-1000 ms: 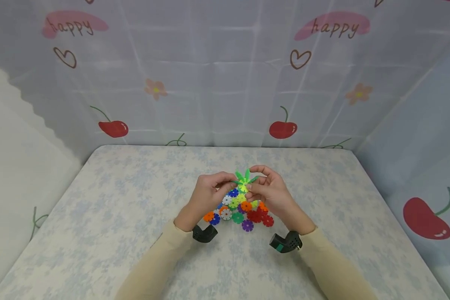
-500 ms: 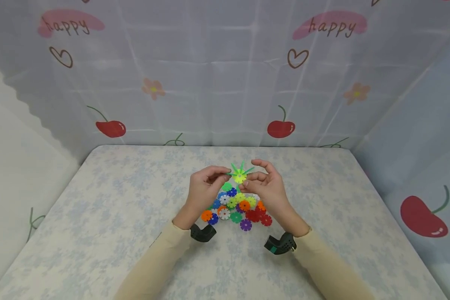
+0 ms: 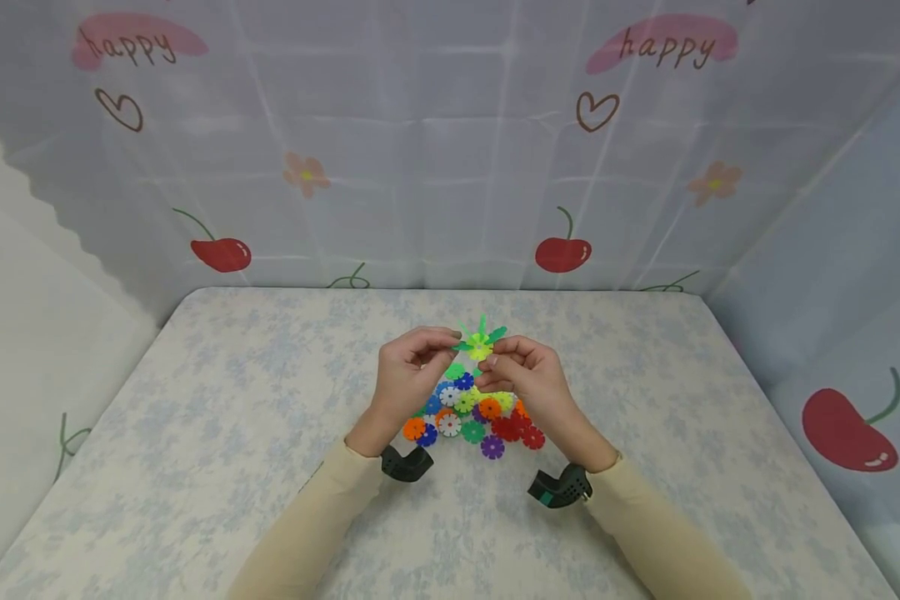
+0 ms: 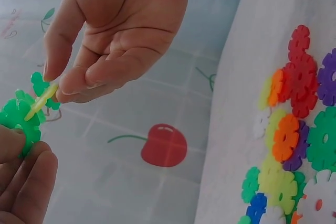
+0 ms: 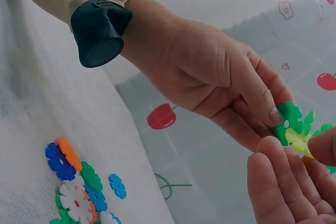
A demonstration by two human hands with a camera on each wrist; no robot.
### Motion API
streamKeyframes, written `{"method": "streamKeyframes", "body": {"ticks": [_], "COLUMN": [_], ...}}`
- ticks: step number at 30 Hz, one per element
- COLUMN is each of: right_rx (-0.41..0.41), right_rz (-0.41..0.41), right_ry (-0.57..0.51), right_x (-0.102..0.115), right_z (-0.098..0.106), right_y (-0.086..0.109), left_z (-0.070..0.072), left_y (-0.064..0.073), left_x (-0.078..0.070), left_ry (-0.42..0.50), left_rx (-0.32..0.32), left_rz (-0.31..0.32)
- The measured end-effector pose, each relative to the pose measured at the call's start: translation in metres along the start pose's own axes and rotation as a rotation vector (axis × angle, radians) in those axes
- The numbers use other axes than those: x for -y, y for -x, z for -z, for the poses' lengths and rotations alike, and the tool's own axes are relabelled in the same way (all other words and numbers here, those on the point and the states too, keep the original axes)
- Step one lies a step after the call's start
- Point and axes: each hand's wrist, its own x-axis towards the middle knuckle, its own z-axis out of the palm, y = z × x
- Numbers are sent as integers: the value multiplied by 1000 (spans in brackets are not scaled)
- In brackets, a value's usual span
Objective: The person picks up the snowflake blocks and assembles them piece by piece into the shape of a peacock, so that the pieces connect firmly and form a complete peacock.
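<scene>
A yellow snowflake disc [image 3: 480, 347] with several green snowflake discs [image 3: 498, 334] slotted around its rim is held up above the table, between both hands. My left hand [image 3: 414, 367] pinches a green disc [image 5: 286, 121] at the left side of the assembly with thumb and fingers. From the right, my right hand [image 3: 531, 375] pinches the edge of the yellow disc [image 4: 43, 102] between thumb and fingertips. In the left wrist view, fingers partly hide the lower left green disc [image 4: 23, 116].
Below the hands lies a pile of loose snowflake discs, among them red [image 3: 506, 429], purple [image 3: 492, 447], white [image 3: 450, 425] and orange [image 3: 414, 429] ones. The patterned tabletop [image 3: 270, 375] ends at a printed curtain [image 3: 420, 167] behind.
Both hands have lifted the assembly up and slightly left, away from the pile. The right hand's raised index finger has come down to the disc assembly.
</scene>
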Motion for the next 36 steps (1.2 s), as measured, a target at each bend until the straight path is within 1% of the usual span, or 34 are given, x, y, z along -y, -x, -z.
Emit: {"method": "streamKeyframes", "body": {"ticks": [5,10,16,19,23,27,30,33,36], "right_rx": [7,32,54,66,63,40,27,22,25], "right_rz": [-1,-12,-26,-31,-21,-6,-5,-6,-3], "right_ry": [20,32,-2,-28,-44,-39,-41,-49,-69], "right_x": [-1,-3,-4,-3,-4,-4,-5,-6,-8], "right_z": [0,0,-3,-4,-4,-3,-2,-1,-1], "right_y": [-1,-2,-1,-1,-1,-2,-3,-2,-2], "left_z": [-1,-1,-3,-3,-3,0,3,5,4], "left_y": [0,0,0,-1,-3,-5,-6,-5,-5], "left_x": [-2,-5,-7,-8,-9,-7,-5,-6,-7], "left_ry": [9,48,68,59,37,48,66,73,88], "left_rx": [8,3,-4,-2,21,67,97,106,114], "left_rz": [17,29,54,69,75,91,127,165,193]}}
